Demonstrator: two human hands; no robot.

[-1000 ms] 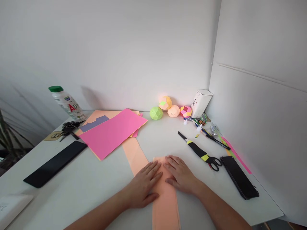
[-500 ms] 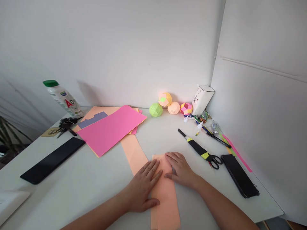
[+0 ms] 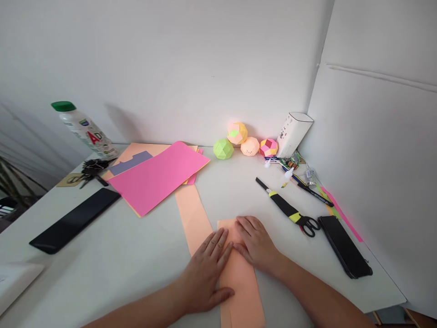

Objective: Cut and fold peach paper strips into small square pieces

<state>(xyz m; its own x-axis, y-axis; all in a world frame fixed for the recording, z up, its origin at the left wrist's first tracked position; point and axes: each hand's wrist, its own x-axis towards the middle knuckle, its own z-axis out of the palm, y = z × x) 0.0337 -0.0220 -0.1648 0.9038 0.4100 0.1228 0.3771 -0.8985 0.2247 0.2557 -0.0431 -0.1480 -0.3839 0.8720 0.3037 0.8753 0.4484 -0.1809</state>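
Observation:
A long peach paper strip [image 3: 241, 282] lies on the white table [image 3: 112, 269] in front of me. My left hand [image 3: 205, 271] rests flat on its left side, fingers stretched out and together. My right hand [image 3: 256, 243] presses down on its upper part, fingers laid flat on the paper. A second peach strip [image 3: 191, 214] lies just left of it, running back under a pink sheet [image 3: 155, 177]. Neither hand grips anything.
Scissors with a black and yellow sheath [image 3: 288, 209] and a black phone [image 3: 344, 246] lie to the right. Several paper balls [image 3: 223, 148] and a white box [image 3: 293, 133] stand by the wall. A bottle [image 3: 83, 130], keys [image 3: 92, 168] and a black slab [image 3: 73, 218] lie left.
The view has shifted a little. My left hand has slid slightly down the strip; my right hand stays pressed on its upper part.

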